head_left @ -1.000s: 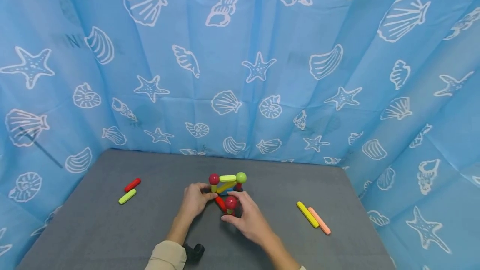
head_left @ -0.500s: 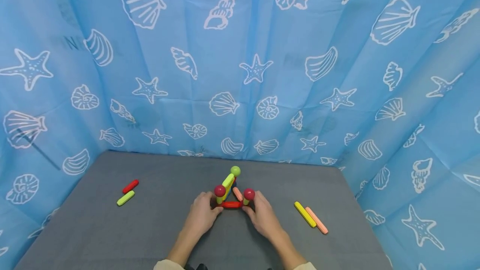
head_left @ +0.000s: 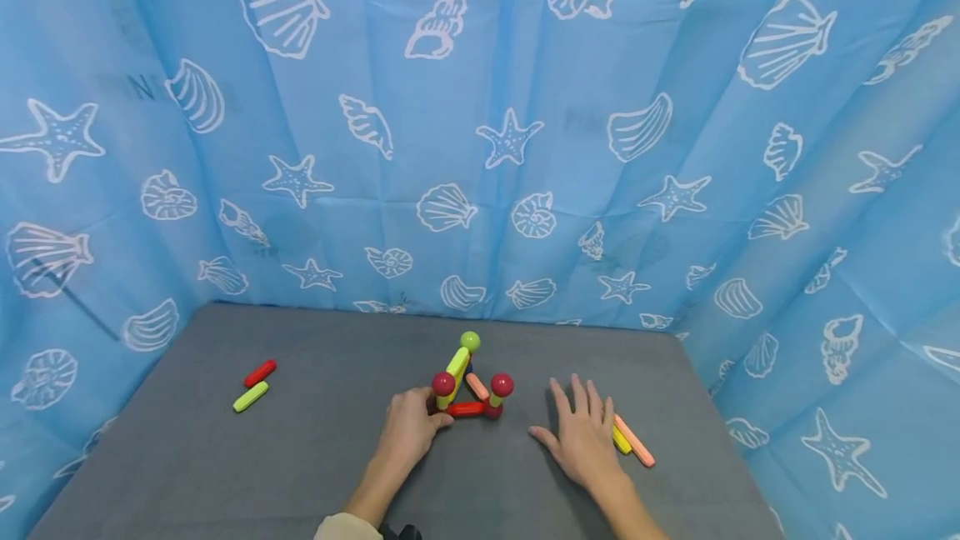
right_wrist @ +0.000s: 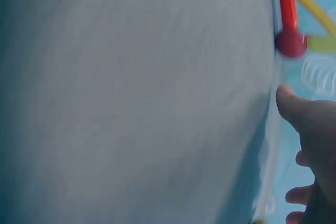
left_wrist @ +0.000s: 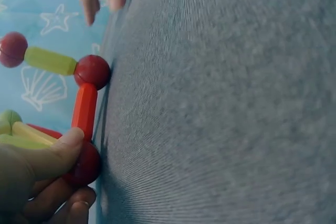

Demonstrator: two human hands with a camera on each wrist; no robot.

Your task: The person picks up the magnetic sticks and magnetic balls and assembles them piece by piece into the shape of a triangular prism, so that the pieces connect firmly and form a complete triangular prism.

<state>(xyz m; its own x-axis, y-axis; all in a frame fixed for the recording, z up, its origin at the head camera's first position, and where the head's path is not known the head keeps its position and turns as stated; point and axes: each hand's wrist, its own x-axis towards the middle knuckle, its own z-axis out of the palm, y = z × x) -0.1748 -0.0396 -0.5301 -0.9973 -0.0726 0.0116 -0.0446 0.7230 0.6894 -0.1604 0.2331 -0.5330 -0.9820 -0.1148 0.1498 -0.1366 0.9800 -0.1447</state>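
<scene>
Left grip [head_left: 410, 422] pinching the stick frame [head_left: 468, 409] by its near-left corner, right grip [head_left: 585, 438] outspread, well apart

A light blue fabric curtain [head_left: 465, 157] with a white shell-and-starfish print hangs in folds behind and along both sides of a gray cloth-covered table [head_left: 180, 457], under soft light.

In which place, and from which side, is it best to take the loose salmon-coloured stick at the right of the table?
I would take the loose salmon-coloured stick by its near end, from above, with the right hand pinching across its narrow width. It lies flat, and that end reaches past the yellow stick, close on its left.
</scene>
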